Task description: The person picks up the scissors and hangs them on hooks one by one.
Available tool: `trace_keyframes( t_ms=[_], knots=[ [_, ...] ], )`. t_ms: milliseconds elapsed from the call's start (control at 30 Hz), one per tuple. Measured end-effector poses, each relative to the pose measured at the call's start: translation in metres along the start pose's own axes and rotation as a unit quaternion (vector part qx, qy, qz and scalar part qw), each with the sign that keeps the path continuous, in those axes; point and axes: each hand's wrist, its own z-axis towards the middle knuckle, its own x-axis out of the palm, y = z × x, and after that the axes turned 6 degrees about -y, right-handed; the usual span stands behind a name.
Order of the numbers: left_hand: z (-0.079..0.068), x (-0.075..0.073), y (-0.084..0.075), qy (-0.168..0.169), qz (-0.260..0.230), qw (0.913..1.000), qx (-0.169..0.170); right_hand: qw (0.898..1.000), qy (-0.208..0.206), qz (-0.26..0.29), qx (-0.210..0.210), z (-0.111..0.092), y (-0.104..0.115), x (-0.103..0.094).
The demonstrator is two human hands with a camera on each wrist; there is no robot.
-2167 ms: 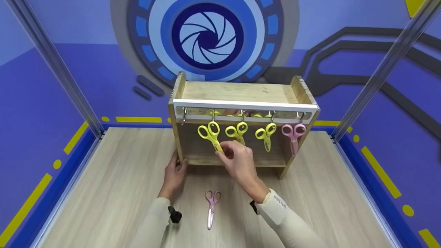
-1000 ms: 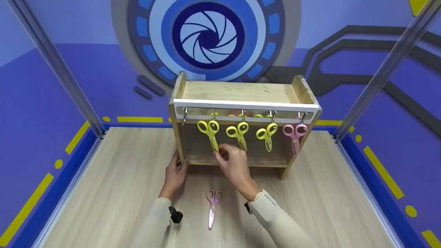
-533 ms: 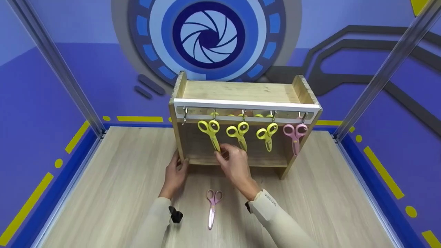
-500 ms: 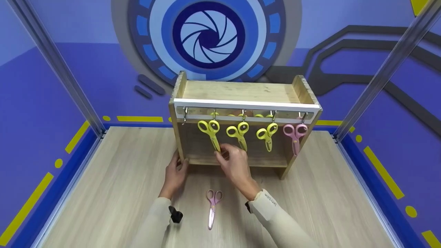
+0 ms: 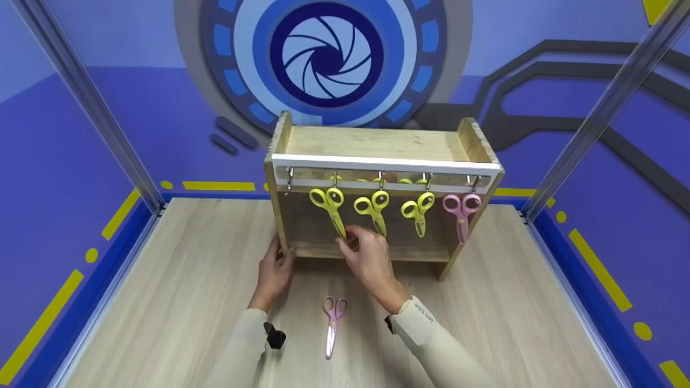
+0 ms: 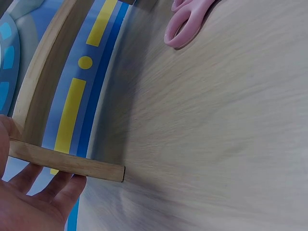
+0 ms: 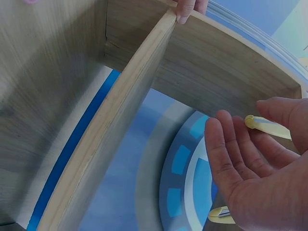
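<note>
My left hand grips the lower front of the wooden shelf's left side panel. In the left wrist view its fingers lie along one face of that panel, the thumb on the other. My right hand holds the blade end of the leftmost yellow scissors between thumb and index finger. One handle loop of these scissors hangs on a metal hook. To the right hang two more yellow scissors and pink scissors, each on a hook. Another pair of pink scissors lies on the table.
The hooks sit on a white-edged rail across the shelf front. Its leftmost hook bears nothing. The pale wood table is bounded by blue printed panels and metal posts.
Since the oldest frame, my right hand has shifted slightly left and down, and the leftmost scissors hang straighter. Over the last second both hands stay nearly still.
</note>
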Motion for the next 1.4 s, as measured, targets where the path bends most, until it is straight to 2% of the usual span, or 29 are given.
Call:
trace_keyframes(
  t_ms=[200, 367, 567, 700, 767, 833, 967, 1167, 1400],
  knots=[
    [0.0, 0.0, -0.001, -0.001, -0.001, 1.0, -0.003, 1.0, 0.012, -0.015, 0.012, -0.007, -0.005, -0.001],
    [0.002, 0.0, 0.001, -0.002, -0.002, 1.0, -0.002, 0.999, 0.036, -0.028, 0.026, -0.026, -0.013, 0.001],
    [0.003, -0.001, 0.001, 0.003, -0.004, 1.0, -0.004, 0.991, 0.103, -0.079, 0.028, -0.06, -0.017, 0.008],
    [0.002, -0.001, 0.002, 0.006, -0.007, 0.9999, -0.003, 0.985, 0.151, -0.077, 0.041, -0.084, -0.018, 0.014],
    [0.002, -0.001, 0.003, 0.007, -0.007, 1.0, -0.002, 0.984, 0.164, -0.065, 0.033, -0.095, -0.019, 0.018],
    [0.002, -0.002, 0.003, 0.006, -0.009, 0.9999, -0.001, 0.983, 0.168, -0.068, 0.005, -0.104, -0.021, 0.022],
    [0.001, -0.002, 0.003, 0.005, -0.009, 0.9999, 0.003, 0.978, 0.179, -0.098, -0.042, -0.118, -0.023, 0.026],
    [0.0, -0.002, 0.002, 0.001, -0.003, 1.0, 0.002, 0.967, 0.219, -0.121, -0.046, -0.131, -0.022, 0.029],
    [-0.001, -0.002, 0.001, 0.001, -0.008, 1.0, 0.006, 0.957, 0.236, -0.161, -0.051, -0.14, -0.021, 0.034]
  ],
)
